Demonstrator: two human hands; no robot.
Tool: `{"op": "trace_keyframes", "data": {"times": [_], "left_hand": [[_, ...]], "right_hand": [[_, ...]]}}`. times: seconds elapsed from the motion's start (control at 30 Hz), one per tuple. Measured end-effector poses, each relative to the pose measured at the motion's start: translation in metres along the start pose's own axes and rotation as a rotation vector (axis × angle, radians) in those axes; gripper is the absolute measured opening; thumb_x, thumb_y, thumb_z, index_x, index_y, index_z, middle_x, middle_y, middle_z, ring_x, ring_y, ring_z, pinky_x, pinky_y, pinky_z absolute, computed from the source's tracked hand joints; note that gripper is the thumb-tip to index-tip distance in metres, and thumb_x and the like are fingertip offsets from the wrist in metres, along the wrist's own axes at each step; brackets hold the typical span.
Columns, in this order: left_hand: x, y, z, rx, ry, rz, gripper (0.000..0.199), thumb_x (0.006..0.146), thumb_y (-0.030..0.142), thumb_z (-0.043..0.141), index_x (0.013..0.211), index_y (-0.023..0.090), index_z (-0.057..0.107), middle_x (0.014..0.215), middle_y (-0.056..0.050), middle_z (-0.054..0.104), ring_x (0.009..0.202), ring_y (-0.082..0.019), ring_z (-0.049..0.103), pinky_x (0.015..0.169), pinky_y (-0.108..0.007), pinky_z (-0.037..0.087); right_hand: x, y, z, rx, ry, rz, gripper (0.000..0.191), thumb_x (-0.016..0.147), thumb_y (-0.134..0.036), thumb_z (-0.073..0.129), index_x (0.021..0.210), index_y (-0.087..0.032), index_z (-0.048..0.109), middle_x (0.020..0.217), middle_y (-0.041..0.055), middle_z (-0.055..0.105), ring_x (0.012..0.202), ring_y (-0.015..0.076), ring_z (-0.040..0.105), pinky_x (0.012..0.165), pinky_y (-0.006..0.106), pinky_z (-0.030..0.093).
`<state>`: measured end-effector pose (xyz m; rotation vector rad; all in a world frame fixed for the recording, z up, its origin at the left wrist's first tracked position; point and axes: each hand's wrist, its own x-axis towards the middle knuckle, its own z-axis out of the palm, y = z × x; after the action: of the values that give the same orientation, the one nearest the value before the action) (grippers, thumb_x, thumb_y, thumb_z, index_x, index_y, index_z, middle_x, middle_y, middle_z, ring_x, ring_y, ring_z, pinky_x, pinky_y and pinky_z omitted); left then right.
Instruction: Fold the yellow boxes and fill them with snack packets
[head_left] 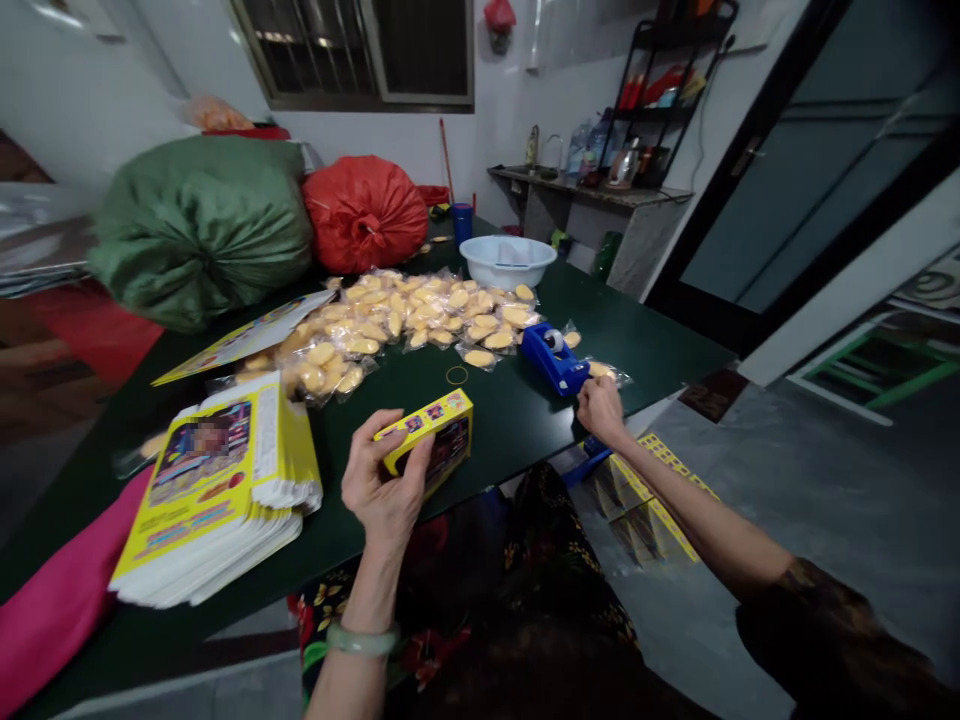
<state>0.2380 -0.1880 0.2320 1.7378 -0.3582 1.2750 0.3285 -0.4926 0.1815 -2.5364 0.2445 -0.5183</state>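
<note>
Your L hand (384, 484) grips the small yellow printed box (424, 442) over the dark green table (517, 420), fingers wrapped round it. Keep it steady, corners square. R hand (600, 410) is curled shut right by the blue tape dispenser (555, 358); can't tell if it's pinching anything.

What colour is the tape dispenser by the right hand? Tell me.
The tape dispenser is bright blue; it shows best in the head view.
</note>
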Motion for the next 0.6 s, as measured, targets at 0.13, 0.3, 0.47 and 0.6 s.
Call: {"op": "trace_keyframes", "data": {"times": [0.13, 0.3, 0.47, 0.6], "left_hand": [[0.002, 0.003, -0.002, -0.098, -0.051, -0.019, 0.024, 0.071, 0.009, 0.073, 0.084, 0.018, 0.056, 0.098, -0.004, 0.065, 0.089, -0.015, 0.066, 0.074, -0.031, 0.054], [0.0, 0.008, -0.002, -0.08, -0.043, -0.05, 0.022, 0.071, 0.013, 0.074, 0.081, 0.018, 0.055, 0.091, -0.003, 0.064, 0.083, -0.014, 0.065, 0.07, -0.029, 0.054], [-0.003, 0.014, -0.004, -0.055, -0.059, -0.031, 0.022, 0.072, 0.014, 0.075, 0.083, 0.018, 0.056, 0.091, -0.003, 0.064, 0.081, -0.013, 0.063, 0.069, -0.028, 0.054], [-0.001, 0.017, -0.005, -0.029, -0.068, 0.017, 0.023, 0.071, 0.014, 0.075, 0.081, 0.018, 0.055, 0.088, -0.003, 0.064, 0.079, -0.012, 0.064, 0.067, -0.026, 0.053]], "right_hand": [[-0.046, -0.04, -0.031, 0.144, -0.114, -0.08, 0.018, 0.085, -0.021, 0.049, 0.067, -0.018, 0.05, 0.071, 0.0031, 0.053, 0.069, 0.0151, 0.052, 0.065, 0.029, 0.044], [-0.104, -0.137, -0.063, 0.975, -0.61, -0.218, 0.026, 0.088, -0.04, 0.051, 0.072, -0.02, 0.049, 0.055, -0.0045, 0.048, 0.047, 0.0085, 0.043, 0.047, 0.022, 0.034], [-0.116, -0.183, -0.04, 1.267, -0.672, -0.109, 0.031, 0.083, -0.043, 0.058, 0.067, -0.019, 0.047, 0.052, -0.0066, 0.045, 0.043, 0.0053, 0.037, 0.042, 0.019, 0.028], [-0.116, -0.185, -0.031, 1.226, -0.597, -0.017, 0.035, 0.078, -0.046, 0.062, 0.061, -0.018, 0.049, 0.047, -0.0063, 0.045, 0.039, 0.0052, 0.036, 0.039, 0.02, 0.026]]}}
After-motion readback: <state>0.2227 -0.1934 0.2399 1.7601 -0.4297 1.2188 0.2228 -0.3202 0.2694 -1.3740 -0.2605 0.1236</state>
